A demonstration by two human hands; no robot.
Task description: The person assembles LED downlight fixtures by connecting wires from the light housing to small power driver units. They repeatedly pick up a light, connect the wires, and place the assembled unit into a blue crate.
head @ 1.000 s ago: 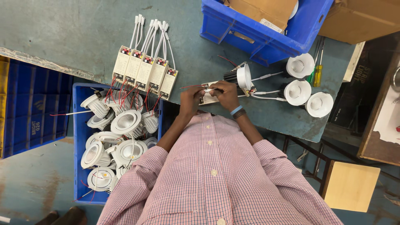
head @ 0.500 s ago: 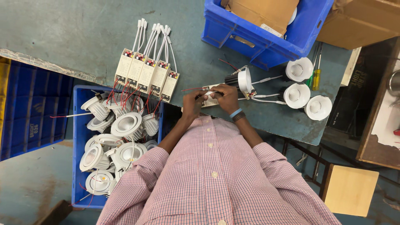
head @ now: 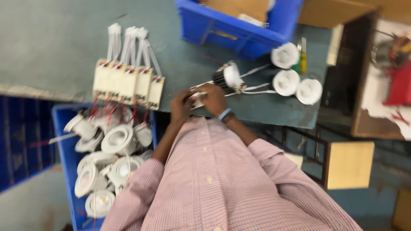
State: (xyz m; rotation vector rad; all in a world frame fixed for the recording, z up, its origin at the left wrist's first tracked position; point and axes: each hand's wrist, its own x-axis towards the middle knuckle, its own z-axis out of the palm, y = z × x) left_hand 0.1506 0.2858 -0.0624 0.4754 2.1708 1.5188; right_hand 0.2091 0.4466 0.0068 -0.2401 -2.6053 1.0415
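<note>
- Left hand [head: 180, 108] and right hand [head: 212, 99], fingers curled, together pinch a small white driver box [head: 198, 95].
- Finned downlight [head: 227, 76] lies just beyond the box.

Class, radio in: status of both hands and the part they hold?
Left hand and right hand both gripping small white driver box. Wired to downlight on table. Nothing blocking.

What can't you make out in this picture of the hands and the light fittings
- Small white part between the left hand and right hand, head view: mostly hidden by fingers and blurred; its kind is unclear.
- Blue crate at the top: cut off by the frame edge, contents partly hidden.
- Red thing at the right edge: blurred and cropped.
</note>
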